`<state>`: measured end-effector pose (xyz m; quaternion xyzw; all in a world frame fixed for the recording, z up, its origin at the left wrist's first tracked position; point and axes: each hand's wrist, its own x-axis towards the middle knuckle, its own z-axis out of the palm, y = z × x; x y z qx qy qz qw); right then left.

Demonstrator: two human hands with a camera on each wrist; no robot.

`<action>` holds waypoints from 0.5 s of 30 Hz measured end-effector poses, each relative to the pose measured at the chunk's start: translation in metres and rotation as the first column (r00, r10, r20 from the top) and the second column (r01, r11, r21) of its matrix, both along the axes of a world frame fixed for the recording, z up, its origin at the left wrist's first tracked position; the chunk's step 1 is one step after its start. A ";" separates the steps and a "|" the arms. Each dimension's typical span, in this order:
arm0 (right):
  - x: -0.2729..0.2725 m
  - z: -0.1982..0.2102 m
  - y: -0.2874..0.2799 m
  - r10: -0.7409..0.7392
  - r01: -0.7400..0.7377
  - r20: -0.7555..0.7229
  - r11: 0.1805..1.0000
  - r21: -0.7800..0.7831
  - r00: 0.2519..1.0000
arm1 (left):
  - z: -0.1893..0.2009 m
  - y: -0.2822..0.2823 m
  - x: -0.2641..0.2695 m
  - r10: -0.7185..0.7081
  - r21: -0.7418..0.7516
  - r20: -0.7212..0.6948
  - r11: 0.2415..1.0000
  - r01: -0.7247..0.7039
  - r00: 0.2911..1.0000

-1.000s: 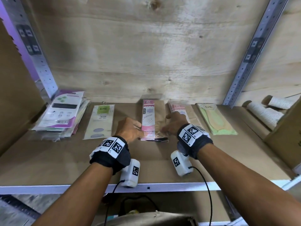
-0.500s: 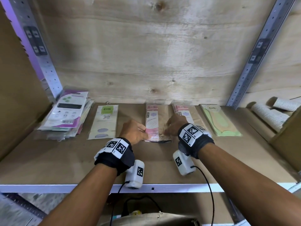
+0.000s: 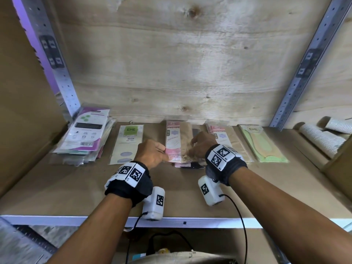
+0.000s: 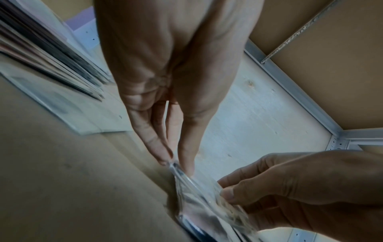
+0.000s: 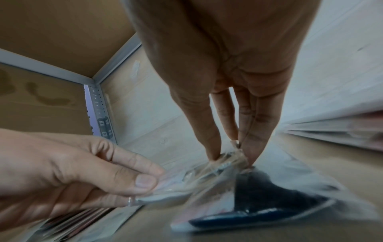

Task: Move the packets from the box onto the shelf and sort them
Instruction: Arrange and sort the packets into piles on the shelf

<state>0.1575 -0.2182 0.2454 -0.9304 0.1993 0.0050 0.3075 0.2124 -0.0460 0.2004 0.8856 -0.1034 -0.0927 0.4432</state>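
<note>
On the shelf board (image 3: 57, 187) lies a row of packets. Both hands hold the middle pink packet (image 3: 174, 141), which sits on top of a dark packet (image 3: 192, 165). My left hand (image 3: 164, 151) pinches its left edge, and the left wrist view shows the fingertips (image 4: 165, 157) on clear plastic (image 4: 186, 178). My right hand (image 3: 192, 147) pinches the right side, crumpling the film (image 5: 228, 158). A second pink packet (image 3: 221, 136) and a green one (image 3: 261, 143) lie to the right. A green-labelled packet (image 3: 127, 143) and a purple-and-white stack (image 3: 83, 134) lie to the left.
Plywood closes the back of the shelf (image 3: 181, 73). Perforated metal uprights (image 3: 62, 82) stand at both rear corners. White ribbed rolls (image 3: 320, 138) and a cardboard box edge (image 3: 341, 164) sit at the right. A cardboard wall (image 3: 24, 111) closes the left side.
Both hands stay on the middle pink packet with little movement. The view has shifted slightly, and the right hand's fingers have settled further onto the packet's right side.
</note>
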 end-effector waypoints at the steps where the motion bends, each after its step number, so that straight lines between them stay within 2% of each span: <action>1: 0.001 0.003 0.002 0.007 -0.007 -0.006 1.000 -0.006 1.000 | 0.002 0.002 0.000 0.005 -0.012 0.004 1.000 -0.005 1.000; 5: -0.002 0.026 -0.010 0.015 -0.015 -0.003 0.998 -0.058 1.000 | 0.016 -0.011 0.000 -0.008 -0.092 0.023 0.996 0.010 1.000; 10: -0.020 0.051 -0.062 -0.092 0.094 0.017 0.990 -0.102 0.996 | 0.036 -0.067 -0.008 -0.053 -0.159 0.046 0.986 0.060 0.998; 13: -0.033 0.056 -0.095 -0.134 0.133 -0.002 0.985 -0.109 0.991 | 0.041 -0.106 -0.016 -0.090 -0.136 0.079 0.986 0.100 0.993; 15: -0.042 0.056 -0.110 -0.158 0.153 -0.034 0.982 -0.113 0.987 | 0.040 -0.125 -0.022 -0.103 -0.125 0.052 0.986 0.109 0.993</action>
